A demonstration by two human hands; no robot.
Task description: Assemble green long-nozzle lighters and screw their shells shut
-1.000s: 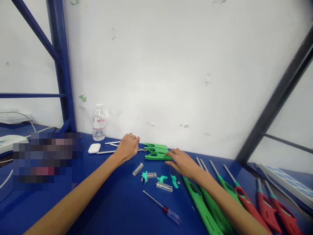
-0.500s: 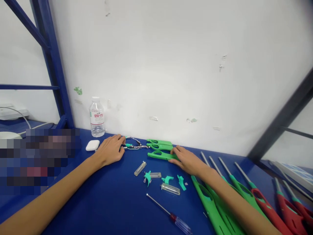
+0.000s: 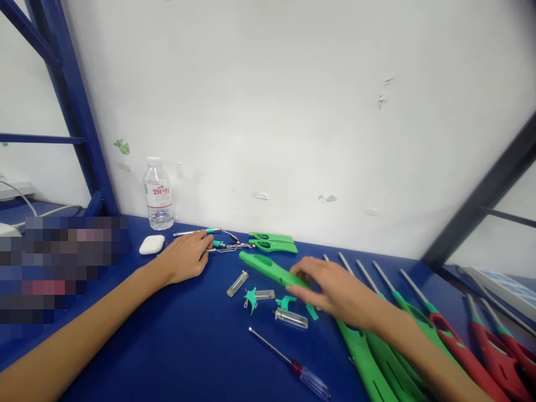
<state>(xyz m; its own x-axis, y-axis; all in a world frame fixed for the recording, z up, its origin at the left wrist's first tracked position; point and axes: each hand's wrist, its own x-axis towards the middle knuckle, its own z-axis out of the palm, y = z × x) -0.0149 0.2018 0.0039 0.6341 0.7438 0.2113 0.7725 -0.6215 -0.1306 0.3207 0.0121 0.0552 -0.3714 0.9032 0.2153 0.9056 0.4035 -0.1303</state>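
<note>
My right hand (image 3: 324, 285) grips one end of a green lighter handle shell (image 3: 272, 271), tilted and raised off the blue tabletop. Two more green handle shells (image 3: 274, 243) lie side by side against the wall. My left hand (image 3: 186, 257) is bent over a metal lighter tube (image 3: 211, 250) with thin wires, its fingers closed; the palm hides most of it. Behind that hand lies another metal lighter tube (image 3: 188, 233) with a teal collar. Clear fuel tanks (image 3: 291, 318) and teal triggers (image 3: 251, 300) are scattered between the hands and me.
A screwdriver (image 3: 288, 363) lies in front. Several assembled green lighters (image 3: 360, 352) and red lighters (image 3: 498, 357) are lined up at right, partly under my right forearm. A water bottle (image 3: 159, 195) and a white case (image 3: 152, 244) stand at left by the blue frame (image 3: 79, 100).
My right hand has lifted the nearest green handle shell away from the other two, towards me. My left hand has stayed by the tubes. The view has shifted slightly.
</note>
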